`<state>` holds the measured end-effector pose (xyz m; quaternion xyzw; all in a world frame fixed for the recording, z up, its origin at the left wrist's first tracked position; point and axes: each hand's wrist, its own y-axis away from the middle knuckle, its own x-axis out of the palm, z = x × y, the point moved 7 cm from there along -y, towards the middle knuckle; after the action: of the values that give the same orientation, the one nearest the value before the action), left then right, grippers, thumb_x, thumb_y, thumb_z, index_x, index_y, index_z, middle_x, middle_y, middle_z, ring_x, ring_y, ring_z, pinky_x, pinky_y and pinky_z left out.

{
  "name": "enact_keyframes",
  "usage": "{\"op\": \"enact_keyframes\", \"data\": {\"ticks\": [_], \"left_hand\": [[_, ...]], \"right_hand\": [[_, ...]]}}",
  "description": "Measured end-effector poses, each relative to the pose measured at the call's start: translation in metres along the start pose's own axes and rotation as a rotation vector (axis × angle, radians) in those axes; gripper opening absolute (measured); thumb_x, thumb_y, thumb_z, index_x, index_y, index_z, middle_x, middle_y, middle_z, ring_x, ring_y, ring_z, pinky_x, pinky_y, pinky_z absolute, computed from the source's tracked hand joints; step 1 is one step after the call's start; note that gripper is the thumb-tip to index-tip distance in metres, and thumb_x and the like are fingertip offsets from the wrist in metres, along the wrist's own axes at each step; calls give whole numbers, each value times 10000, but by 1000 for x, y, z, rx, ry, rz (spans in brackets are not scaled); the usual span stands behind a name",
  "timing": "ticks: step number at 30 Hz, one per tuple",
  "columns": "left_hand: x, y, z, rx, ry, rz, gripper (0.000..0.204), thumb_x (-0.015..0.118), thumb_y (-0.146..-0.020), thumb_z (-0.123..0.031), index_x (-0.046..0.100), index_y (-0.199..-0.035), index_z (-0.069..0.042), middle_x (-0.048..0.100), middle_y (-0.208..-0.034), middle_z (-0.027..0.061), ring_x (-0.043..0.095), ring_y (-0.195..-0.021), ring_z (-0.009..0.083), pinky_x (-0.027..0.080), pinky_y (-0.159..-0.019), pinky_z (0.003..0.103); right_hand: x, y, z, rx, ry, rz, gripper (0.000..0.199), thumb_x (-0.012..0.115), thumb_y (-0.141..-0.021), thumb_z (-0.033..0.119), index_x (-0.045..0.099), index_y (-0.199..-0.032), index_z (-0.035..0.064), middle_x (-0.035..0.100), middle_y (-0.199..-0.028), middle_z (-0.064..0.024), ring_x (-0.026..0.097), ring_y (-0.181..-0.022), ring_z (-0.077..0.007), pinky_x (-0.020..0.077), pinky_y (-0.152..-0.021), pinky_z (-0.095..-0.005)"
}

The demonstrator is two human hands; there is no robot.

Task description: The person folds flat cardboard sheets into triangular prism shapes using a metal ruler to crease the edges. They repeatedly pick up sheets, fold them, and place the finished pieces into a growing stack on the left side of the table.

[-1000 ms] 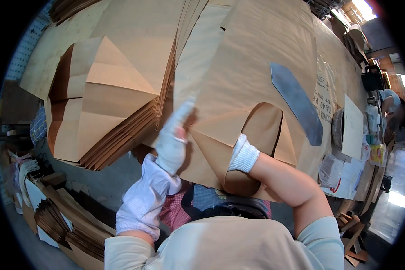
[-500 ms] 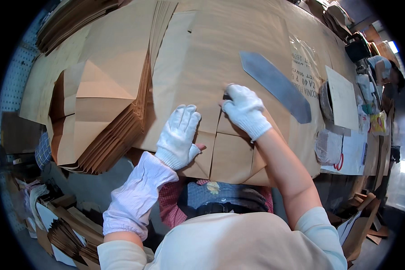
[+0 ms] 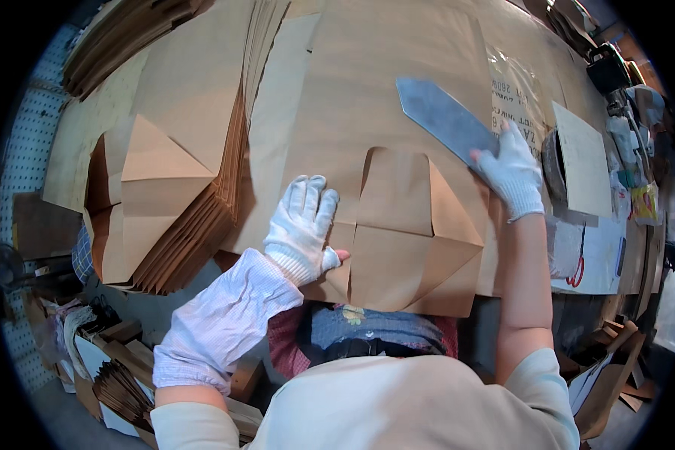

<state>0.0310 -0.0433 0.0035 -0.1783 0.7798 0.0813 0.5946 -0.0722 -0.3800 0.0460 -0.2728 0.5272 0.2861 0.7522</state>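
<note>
Spanning grey plate (image 3: 442, 112) at two o'clock, right hand (image 3: 512, 172) is noted, grip unverifiable; left hand (image 3: 298, 223) is laid unclenched on paper (image 3: 360, 105).

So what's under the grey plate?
Brown paper shows beside the grey plate, but whatever is directly beneath it is covered. The right hand hides its near end, so I can't see there either.

Room to pass over paper (image 3: 352, 112) btwn L hand (image 3: 300, 225) & grey plate (image 3: 444, 114); bag stack (image 3: 165, 180) blocks L.
</note>
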Motion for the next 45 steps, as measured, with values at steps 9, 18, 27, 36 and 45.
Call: {"op": "enact_keyframes", "data": {"ticks": [9,18,27,36,45], "left_hand": [[10,-74,-13,127,164,-96,942,852,-639,-496,513,-1355,14,484,-1411,254,425,-1356,464,342,-1173,554],[-21,52,28,-331,-123,-97,844,839,-711,-311,498,-1392,52,481,-1459,259,427,-1388,443,358,-1169,518],[6,55,-18,-4,123,-206,651,763,-684,-105,593,-1286,74,587,-1384,236,491,-1350,450,440,-1118,519],[3,55,-12,-33,114,-126,689,770,-682,-125,576,-1313,71,553,-1434,227,477,-1365,449,413,-1137,514],[16,47,-31,-46,-61,56,727,713,-739,-101,530,-1437,-21,474,-1515,261,387,-1435,492,354,-1165,542]], "right_hand": [[-12,32,-24,135,-284,-116,250,768,-836,210,699,-1007,41,732,-891,-151,718,-831,-303,550,-740,-399],[47,115,36,-139,-358,123,86,746,-815,113,696,-842,48,715,-844,-124,693,-762,-314,552,-707,-394],[54,103,58,-210,-316,189,110,723,-828,163,694,-847,59,706,-857,-131,691,-832,-343,546,-760,-433],[56,104,68,-270,-272,161,135,718,-840,179,703,-920,71,709,-927,-137,689,-883,-348,549,-781,-434],[54,151,86,-609,-175,95,798,837,-693,386,583,-1357,23,507,-1477,-195,458,-1397,-402,306,-1200,-574]]}}
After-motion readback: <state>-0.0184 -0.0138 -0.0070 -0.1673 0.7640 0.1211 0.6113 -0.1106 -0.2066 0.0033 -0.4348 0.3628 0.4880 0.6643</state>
